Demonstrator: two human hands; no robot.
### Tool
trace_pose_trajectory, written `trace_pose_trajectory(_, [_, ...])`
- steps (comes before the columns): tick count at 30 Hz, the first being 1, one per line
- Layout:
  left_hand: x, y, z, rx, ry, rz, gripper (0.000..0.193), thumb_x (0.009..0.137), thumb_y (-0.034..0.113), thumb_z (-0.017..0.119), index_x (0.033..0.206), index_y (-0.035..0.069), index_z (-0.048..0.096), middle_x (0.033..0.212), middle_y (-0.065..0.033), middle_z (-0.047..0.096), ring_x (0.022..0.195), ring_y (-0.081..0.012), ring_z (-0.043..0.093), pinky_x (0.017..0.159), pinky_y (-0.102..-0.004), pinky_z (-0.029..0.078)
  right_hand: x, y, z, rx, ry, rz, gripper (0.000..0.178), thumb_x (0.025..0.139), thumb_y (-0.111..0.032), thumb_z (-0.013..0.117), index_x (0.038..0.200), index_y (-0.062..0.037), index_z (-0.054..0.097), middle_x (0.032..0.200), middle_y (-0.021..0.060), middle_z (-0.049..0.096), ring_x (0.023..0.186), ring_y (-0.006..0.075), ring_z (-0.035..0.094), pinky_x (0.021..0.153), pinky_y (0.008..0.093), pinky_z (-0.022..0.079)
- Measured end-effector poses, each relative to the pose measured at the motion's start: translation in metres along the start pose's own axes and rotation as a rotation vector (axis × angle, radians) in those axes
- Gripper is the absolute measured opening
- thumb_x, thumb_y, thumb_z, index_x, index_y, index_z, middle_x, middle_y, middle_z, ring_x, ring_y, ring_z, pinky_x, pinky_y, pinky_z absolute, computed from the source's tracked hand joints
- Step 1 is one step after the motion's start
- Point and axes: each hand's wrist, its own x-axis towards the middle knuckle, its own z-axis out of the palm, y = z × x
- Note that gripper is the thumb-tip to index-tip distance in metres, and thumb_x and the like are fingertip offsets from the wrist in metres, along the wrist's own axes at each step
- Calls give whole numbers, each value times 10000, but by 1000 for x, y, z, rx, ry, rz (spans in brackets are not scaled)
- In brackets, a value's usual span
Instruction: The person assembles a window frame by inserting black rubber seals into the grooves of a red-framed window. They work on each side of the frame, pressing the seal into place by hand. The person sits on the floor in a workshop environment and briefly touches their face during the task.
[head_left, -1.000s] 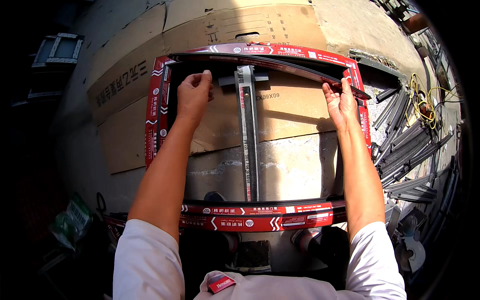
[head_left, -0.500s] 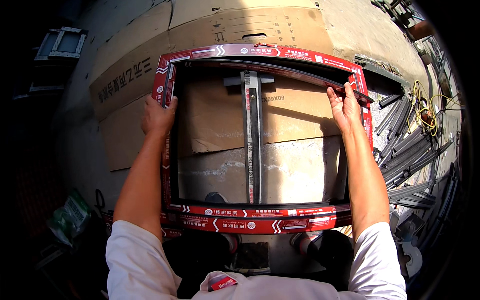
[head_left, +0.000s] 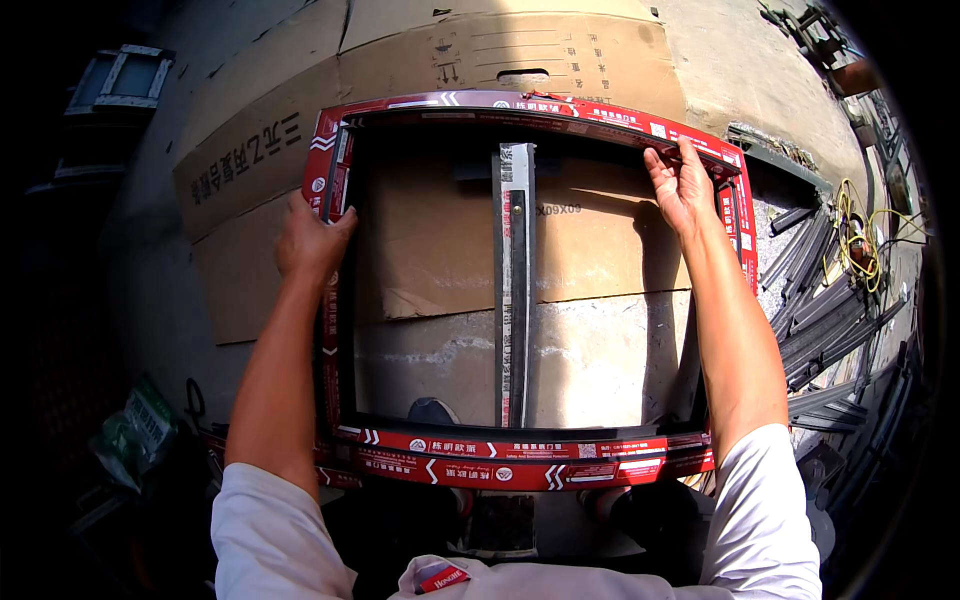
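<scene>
A rectangular window frame [head_left: 500, 447], its rails wrapped in red printed film, is held up in front of me. My left hand [head_left: 312, 238] closes round its left rail, below the upper left corner. At the upper right, my right hand [head_left: 684, 192] has its fingers raised against a loose dark bar with red film [head_left: 590, 128]. This bar runs along the inner side of the top rail [head_left: 430, 101]. Part of the bar lies in shadow, so I cannot tell whether it is seated against the rail. Through the opening, an upright profile [head_left: 515, 290] with a pale printed covering shows.
Flattened cardboard [head_left: 250, 170] covers the floor beyond the frame. Many dark profile offcuts [head_left: 825, 310] lie in a heap at the right, with a yellow cable [head_left: 855, 235] above them. A green plastic bag [head_left: 145, 425] is at the left. My shoe [head_left: 433, 411] shows through the opening.
The loose bar's right end has swung up from a slant to lie near the top rail, with my right hand moving up along with it. The frame's near rail appears slightly lower.
</scene>
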Motion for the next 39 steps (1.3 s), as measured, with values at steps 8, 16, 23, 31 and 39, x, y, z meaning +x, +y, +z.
trace_pose_trajectory(8, [1, 2, -4, -39, 61, 13, 730, 856, 535, 835, 1369, 86, 574, 1291, -178, 746, 1165, -417, 736, 973, -541, 583, 14, 2, 2, 29, 9, 20, 197, 1041, -155, 763, 1145, -13, 675, 1038, 160, 752, 938, 322, 755, 887, 464, 693])
trace_pose_trajectory(16, [12, -4, -10, -36, 93, 38, 738, 846, 544, 837, 1353, 74, 580, 1291, -203, 739, 1154, -416, 738, 975, -539, 580, 14, 8, 30, 62, -12, -9, 312, 1035, -160, 773, 1226, 29, 614, 1109, 183, 704, 940, 362, 750, 801, 460, 713])
trace_pose_trajectory(23, [0, 6, 7, 126, 588, 399, 698, 873, 393, 850, 1398, 24, 574, 1365, -221, 581, 1277, -430, 594, 1072, -530, 510, 18, 9, 19, 54, -83, 9, 363, 1000, -161, 821, 1239, 22, 619, 1133, 172, 708, 955, 354, 757, 827, 451, 717])
trace_pose_trajectory(31, [-3, 89, 41, -700, -5, 246, 608, 1007, 519, 754, 1262, -26, 666, 1194, -166, 699, 1011, -280, 725, 889, -419, 588, 26, 8, 13, -23, -48, -14, 321, 1009, -163, 812, 1219, 10, 641, 1128, 165, 720, 960, 335, 761, 839, 429, 711])
trace_pose_trajectory(39, [37, 144, 56, -1630, -369, -252, 671, 977, 594, 777, 1386, 86, 622, 1316, -109, 661, 1078, -267, 713, 907, -429, 637, 23, 8, 13, -77, -27, -40, 307, 1010, -187, 813, 1192, 6, 657, 1063, 151, 735, 910, 305, 771, 824, 404, 712])
